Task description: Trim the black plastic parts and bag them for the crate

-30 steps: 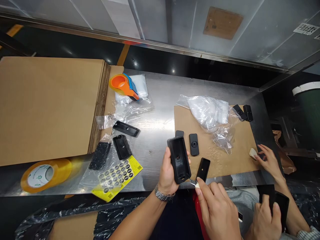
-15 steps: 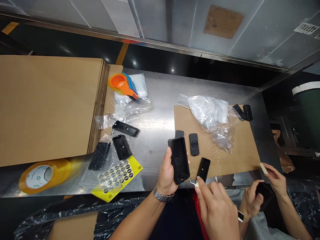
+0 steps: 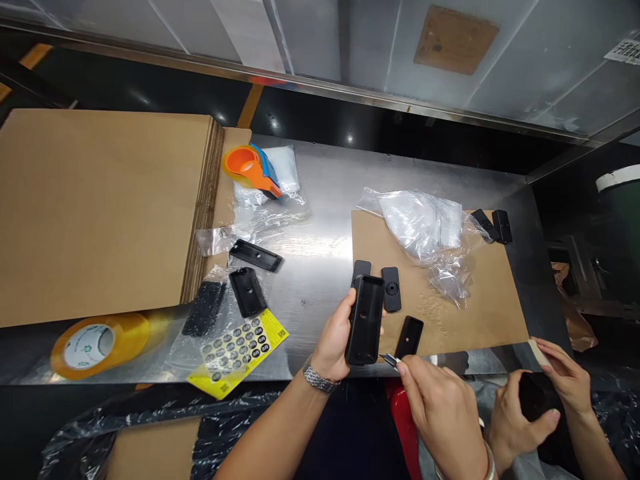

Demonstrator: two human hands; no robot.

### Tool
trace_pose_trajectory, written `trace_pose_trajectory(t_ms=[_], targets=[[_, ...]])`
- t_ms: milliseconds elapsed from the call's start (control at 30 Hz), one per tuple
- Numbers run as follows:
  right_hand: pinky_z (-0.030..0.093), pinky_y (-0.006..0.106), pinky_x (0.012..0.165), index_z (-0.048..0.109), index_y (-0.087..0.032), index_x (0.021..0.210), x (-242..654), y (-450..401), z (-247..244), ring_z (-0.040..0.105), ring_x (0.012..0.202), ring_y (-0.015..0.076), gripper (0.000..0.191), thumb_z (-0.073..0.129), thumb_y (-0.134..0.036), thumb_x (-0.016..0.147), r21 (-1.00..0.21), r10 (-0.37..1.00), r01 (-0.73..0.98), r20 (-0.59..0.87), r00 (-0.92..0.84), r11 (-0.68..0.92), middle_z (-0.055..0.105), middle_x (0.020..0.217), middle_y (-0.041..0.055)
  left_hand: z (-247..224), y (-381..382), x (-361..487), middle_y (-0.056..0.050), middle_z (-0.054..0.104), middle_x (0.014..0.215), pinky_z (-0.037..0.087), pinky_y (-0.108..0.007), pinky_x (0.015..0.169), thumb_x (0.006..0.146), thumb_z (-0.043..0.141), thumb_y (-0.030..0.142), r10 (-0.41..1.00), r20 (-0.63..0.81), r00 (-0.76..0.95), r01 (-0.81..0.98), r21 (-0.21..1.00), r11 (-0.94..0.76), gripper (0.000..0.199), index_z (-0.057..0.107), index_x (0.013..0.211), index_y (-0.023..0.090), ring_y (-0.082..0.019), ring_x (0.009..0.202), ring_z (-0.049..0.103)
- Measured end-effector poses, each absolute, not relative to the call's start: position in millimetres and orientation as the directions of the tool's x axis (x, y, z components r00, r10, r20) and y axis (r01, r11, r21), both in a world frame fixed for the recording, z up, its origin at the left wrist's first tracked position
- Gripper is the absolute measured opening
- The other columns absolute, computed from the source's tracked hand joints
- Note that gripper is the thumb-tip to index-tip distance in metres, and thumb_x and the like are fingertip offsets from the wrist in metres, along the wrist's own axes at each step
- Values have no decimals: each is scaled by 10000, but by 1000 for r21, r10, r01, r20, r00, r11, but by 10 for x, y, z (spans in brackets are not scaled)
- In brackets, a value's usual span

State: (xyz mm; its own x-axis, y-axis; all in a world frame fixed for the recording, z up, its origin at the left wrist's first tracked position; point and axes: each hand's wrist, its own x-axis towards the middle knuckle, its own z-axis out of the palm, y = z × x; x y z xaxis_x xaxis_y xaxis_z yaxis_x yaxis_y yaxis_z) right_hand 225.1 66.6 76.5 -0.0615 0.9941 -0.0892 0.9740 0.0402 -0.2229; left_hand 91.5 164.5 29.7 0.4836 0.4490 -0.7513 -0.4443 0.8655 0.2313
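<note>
My left hand (image 3: 334, 340), with a metal-link watch at the wrist, grips a black plastic housing (image 3: 366, 320) from its left side. The housing's hollow inside faces up toward me, and a small hole shows in its floor. In my right hand (image 3: 443, 403) is a thin-bladed utility knife (image 3: 391, 361); most of its handle is hidden by the fingers. The blade tip lies just right of the housing's lower end, and I cannot tell whether it touches. Beyond the blade, a smaller black tray-like part (image 3: 409, 335) rests on the cardboard sheet.
A co-worker's hands (image 3: 560, 373) hold a pale strip and a dark part at right. Plastic bags (image 3: 420, 223) and black parts (image 3: 391, 289) lie on the cardboard (image 3: 480, 313). Leftward are a yellow sticker sheet (image 3: 267, 337), tape rolls (image 3: 90, 347), an orange tape dispenser (image 3: 257, 175) and stacked cardboard (image 3: 105, 213).
The housing has turned more upright in my left hand and shifted slightly right. The knife blade has drawn away from its lower edge. The whole view has shifted a little.
</note>
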Motion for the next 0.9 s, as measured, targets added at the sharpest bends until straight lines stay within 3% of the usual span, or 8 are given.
trace_pose_trajectory(t_ms=[300,900], targets=[[393,246,444,607,-297,634,2279,697,717,537,454,145,362,336,-377,861,-216,987,974,-132,-97,67,576,512,22,267,1677,935,-71,651,712,396,-200,357,774,433,518,378,-754,537,-390,175,904,442,627,846,127,-118,457,557],[204,262,516,492,-211,602,2231,713,731,465,421,108,382,296,-316,912,-115,989,992,-128,-73,58,518,464,-29,251,1669,1037,-62,644,666,403,-198,358,769,460,497,439,-789,430,-369,290,883,407,608,808,121,-133,465,579]])
